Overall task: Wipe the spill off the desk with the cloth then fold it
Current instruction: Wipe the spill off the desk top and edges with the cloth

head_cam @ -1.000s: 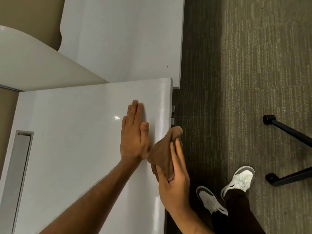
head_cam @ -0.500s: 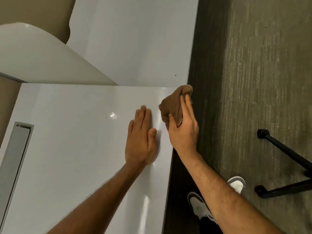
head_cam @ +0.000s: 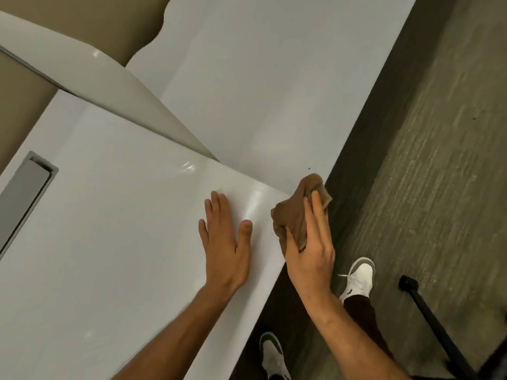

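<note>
A crumpled brown cloth (head_cam: 293, 212) is bunched in my right hand (head_cam: 311, 250) at the far right corner of the glossy white desk (head_cam: 115, 242), partly over the desk's edge. My fingers lie over the cloth and my thumb presses it from the left. Beside it, my left hand (head_cam: 225, 242) rests flat on the desk top, palm down, fingers together and pointing away from me. No spill shows on the shiny surface.
A second white desk (head_cam: 260, 86) adjoins at the back, with a curved white panel (head_cam: 90, 78) between. A grey cable slot (head_cam: 24, 196) sits in the desk at left. On the carpet (head_cam: 439, 160) at right stand my white shoes (head_cam: 359, 278) and a black chair leg (head_cam: 433, 325).
My right hand carried the cloth forward along the desk's right edge to the far corner. The left hand stayed flat on the desk. The view tilted.
</note>
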`<state>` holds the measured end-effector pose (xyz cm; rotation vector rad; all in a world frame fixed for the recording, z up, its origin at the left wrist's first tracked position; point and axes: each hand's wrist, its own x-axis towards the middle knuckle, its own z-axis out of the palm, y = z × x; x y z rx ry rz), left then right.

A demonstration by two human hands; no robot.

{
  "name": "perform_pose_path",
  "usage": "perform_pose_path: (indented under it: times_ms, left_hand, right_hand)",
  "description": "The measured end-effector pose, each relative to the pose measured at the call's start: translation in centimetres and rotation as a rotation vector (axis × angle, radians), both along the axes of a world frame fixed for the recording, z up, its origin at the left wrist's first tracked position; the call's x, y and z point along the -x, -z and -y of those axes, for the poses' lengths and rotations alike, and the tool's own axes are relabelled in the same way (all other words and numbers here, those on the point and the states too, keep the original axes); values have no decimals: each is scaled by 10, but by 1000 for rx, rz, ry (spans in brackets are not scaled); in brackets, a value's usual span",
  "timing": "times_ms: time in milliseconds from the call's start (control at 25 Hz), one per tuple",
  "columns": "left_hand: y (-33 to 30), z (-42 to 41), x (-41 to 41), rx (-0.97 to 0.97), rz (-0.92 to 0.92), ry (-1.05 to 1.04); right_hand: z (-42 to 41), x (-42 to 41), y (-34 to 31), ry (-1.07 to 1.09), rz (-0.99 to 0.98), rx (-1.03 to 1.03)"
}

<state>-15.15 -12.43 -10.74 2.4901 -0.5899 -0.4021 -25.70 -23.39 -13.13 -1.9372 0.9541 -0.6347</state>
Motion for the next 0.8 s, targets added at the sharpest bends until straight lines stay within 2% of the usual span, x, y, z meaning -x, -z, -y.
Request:
perform_pose_path:
  times_ms: [120,160,240,320,440,520,640,720,800]
  left_hand:
    - [-1,40,-14,2,20,-138]
    - [-1,48,-19,-32,15,-187]
    - [2,54,-19,-106,47,-219]
    - [5,57,-18,-160,75,-209]
    - [7,57,-18,-201,75,-229]
    - [7,59,-18,-209,77,-236]
    - [6,62,-17,-223,80,-241]
    - [5,63,-17,-232,76,-243]
    - [4,64,-17,-239,76,-242]
  right_hand:
    - [32,11,-6,-217,45,-53]
    - [44,15,-9,-281,82,-155]
    - [73,24,-16,-354,163,-512]
    - [103,23,-20,-284,179,-799]
    - [142,9,-12,-218,197,-1069]
    - [161,-3,-8,-270,174,-1152]
    - [164,-17,-10,-527,109,-1178]
    - [161,-26,-12,-652,43,-1146]
    - [161,-39,-12,-690,-8,-1099]
